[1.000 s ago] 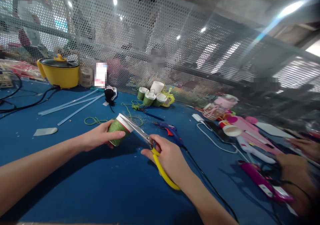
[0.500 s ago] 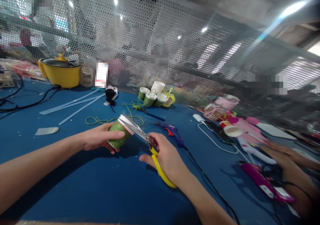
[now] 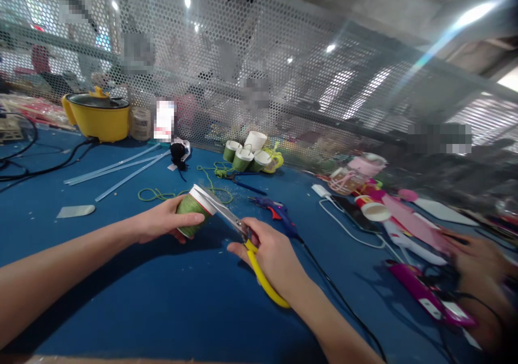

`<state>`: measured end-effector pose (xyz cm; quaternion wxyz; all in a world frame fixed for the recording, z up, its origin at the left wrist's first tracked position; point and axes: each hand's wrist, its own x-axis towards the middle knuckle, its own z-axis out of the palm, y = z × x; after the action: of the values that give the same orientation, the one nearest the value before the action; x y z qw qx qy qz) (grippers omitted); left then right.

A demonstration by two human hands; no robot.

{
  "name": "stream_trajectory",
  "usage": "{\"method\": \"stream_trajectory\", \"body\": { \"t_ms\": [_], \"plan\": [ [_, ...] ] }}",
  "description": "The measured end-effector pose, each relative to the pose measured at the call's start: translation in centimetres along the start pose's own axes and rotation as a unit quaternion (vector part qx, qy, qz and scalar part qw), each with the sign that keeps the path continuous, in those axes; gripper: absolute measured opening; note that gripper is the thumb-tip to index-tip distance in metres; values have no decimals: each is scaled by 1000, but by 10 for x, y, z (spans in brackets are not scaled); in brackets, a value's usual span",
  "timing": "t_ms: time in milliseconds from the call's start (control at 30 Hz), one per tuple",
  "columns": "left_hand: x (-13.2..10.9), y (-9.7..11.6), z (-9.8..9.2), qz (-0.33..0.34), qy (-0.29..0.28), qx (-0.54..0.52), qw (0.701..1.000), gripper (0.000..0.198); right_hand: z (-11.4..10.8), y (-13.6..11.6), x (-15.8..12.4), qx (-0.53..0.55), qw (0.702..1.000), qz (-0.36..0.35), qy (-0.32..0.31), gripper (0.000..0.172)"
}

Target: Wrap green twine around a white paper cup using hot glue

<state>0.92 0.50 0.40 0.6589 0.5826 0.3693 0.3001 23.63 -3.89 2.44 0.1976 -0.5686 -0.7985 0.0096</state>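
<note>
My left hand (image 3: 170, 218) is wrapped round a paper cup (image 3: 194, 208) whose side is covered in green yarn, with a white band at its rim. The cup is tilted, its rim towards the upper right. In my right hand (image 3: 269, 251) are scissors (image 3: 263, 277) with yellow handles. Their blades lie at the white rim of the cup and look nearly closed; whether they bite into the rim I cannot tell. A blue glue gun (image 3: 279, 214) lies on the table just beyond my right hand. Loose green yarn (image 3: 156, 194) trails behind the cup.
Several green-wrapped cups (image 3: 243, 159) stand by the perforated screen. Clear glue sticks (image 3: 131, 175) and a yellow electric pot (image 3: 99, 118) are at left. A phone (image 3: 356, 214), a magenta power strip (image 3: 431, 294) and another person's hand (image 3: 473, 256) are at right. The glue gun's black cord runs beside my right arm.
The cup and my left hand have shifted slightly to the right and up. The scissor blades look more closed at the rim. At right, the other person's hands have moved with the pink material.
</note>
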Motion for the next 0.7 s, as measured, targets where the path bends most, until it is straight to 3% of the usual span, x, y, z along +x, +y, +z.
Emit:
{"method": "stream_trajectory", "body": {
  "t_ms": [167,433,700],
  "plan": [
    [0,2,-4,2,20,18,1000,53,0,0,-1,2,1000,-3,4,29],
    [-1,1,-15,-45,-100,-155,982,57,0,-3,-2,25,1000,2,16,32],
    [-1,-3,2,-33,-74,-113,990,50,7,-1,-1,48,998,-26,29,42]
  ]
}}
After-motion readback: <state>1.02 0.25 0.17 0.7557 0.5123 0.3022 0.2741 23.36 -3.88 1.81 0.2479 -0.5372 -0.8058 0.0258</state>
